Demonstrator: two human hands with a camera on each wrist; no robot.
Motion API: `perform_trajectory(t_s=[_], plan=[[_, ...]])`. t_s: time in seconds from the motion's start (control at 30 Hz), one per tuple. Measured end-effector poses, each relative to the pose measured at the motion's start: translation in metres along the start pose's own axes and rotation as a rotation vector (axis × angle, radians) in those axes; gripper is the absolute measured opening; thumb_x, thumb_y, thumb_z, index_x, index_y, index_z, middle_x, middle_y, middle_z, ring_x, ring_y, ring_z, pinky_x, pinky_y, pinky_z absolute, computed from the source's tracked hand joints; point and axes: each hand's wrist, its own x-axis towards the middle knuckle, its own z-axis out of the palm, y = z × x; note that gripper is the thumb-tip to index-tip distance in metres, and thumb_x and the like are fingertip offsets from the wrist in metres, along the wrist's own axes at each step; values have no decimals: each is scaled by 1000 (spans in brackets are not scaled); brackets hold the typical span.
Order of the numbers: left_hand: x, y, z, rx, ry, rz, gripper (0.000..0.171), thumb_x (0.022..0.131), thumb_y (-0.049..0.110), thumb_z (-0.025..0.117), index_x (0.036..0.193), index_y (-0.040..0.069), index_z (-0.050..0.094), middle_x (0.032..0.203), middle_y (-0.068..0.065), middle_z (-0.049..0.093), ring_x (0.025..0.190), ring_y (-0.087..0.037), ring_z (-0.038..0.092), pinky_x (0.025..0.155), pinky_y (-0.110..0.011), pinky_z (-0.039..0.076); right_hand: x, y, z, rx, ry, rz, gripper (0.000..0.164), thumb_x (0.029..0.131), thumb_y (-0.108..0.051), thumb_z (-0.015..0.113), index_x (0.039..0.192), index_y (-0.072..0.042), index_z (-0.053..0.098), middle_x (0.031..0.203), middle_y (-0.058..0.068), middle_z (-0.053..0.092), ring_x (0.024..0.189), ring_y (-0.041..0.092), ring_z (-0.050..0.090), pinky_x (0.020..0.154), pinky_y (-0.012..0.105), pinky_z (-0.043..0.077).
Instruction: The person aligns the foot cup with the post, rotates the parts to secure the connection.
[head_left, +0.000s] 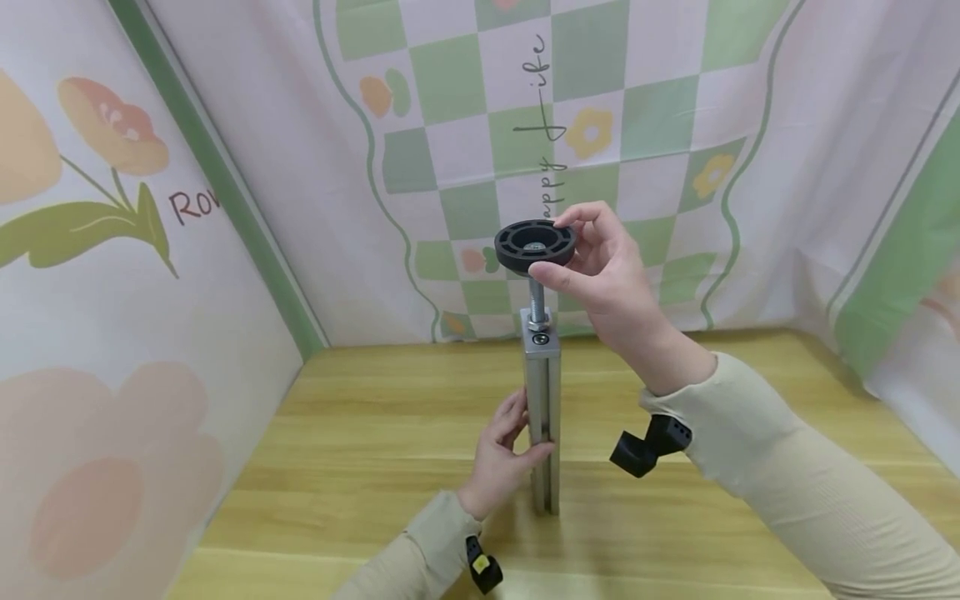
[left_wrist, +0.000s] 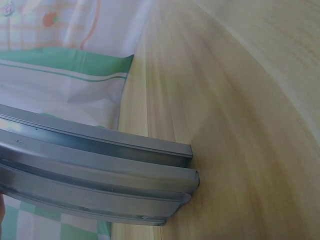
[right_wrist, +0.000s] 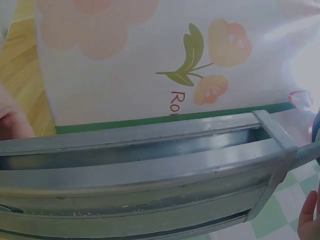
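Note:
A slotted aluminium profile (head_left: 537,400) stands upright on the wooden table, with an end plate on top. From that plate rises a threaded rod (head_left: 537,298) with a nut at its base, carrying a black round levelling foot (head_left: 507,257), its ribbed face upward. My left hand (head_left: 497,462) grips the profile's lower half, thumb on the near side. My right hand (head_left: 611,279) pinches the foot's right rim between thumb and fingers. In the left wrist view the profile's lower end (left_wrist: 115,175) meets the tabletop; the right wrist view shows its slotted side (right_wrist: 150,172) and end plate.
The wooden table (head_left: 360,433) ends at a printed curtain (head_left: 457,167) behind, with another patterned panel (head_left: 187,317) along the left. Black wrist-camera mounts hang from the left sleeve (head_left: 438,529) and the right sleeve (head_left: 727,408).

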Motion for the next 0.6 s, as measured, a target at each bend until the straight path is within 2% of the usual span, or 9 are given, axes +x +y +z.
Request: perform_trajectory(t_s=[0.27, 0.5, 0.6], plan=[[0, 2, 1, 0, 15, -7, 77, 80, -8, 68, 137, 37, 43, 142, 3, 40, 119, -4, 48, 102, -23, 42, -1, -5, 7, -162, 59, -35, 49, 72, 18, 65, 101, -16, 46, 92, -4, 56, 84, 11, 57, 78, 21, 45], [1, 1, 1, 10, 8, 10, 80, 79, -10, 68, 137, 38, 41, 142, 8, 40, 119, -4, 47, 102, -25, 42, -4, -8, 13, -359, 127, -77, 49, 72, 7, 76, 102, -16, 46, 91, -2, 57, 82, 16, 57, 73, 22, 44], [1, 1, 1, 16, 9, 12, 81, 79, -11, 67, 137, 39, 41, 142, 4, 40, 120, -4, 47, 102, -25, 42, -5, -8, 15, -415, 152, -97, 49, 71, 4, 78, 102, -15, 45, 90, -2, 56, 81, 17, 57, 72, 23, 44]])
